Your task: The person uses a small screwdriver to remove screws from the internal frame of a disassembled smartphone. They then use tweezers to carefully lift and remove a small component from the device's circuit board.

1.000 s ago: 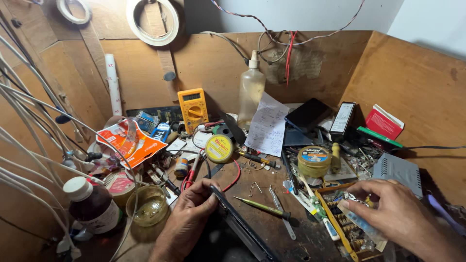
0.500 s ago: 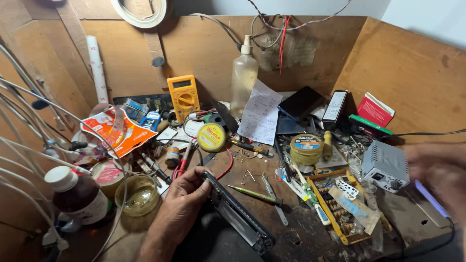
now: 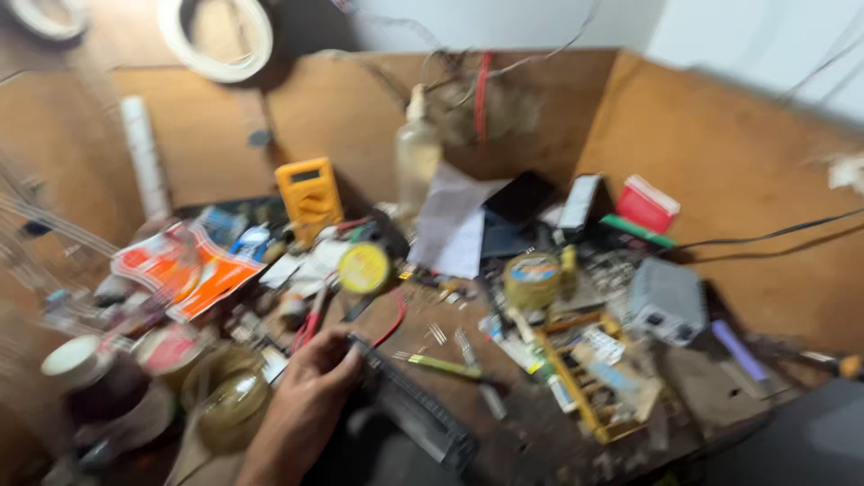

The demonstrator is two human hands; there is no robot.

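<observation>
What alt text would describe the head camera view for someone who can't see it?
A left hand grips a long black ribbed strip on a cluttered wooden workbench. Behind it blur a yellow multimeter, round yellow tin and grey metal box.

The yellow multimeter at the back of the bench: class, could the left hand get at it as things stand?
Probably yes, with care. The left hand rests on a long black part; the yellow multimeter leans against the back wall, its face uncovered. Red-handled pliers and small clutter lie low between them.

Matt brown wooden bench wall (image 3: 747, 171), glossy yellow plastic multimeter (image 3: 310, 193), ridged black plastic strip (image 3: 414, 409).
</observation>
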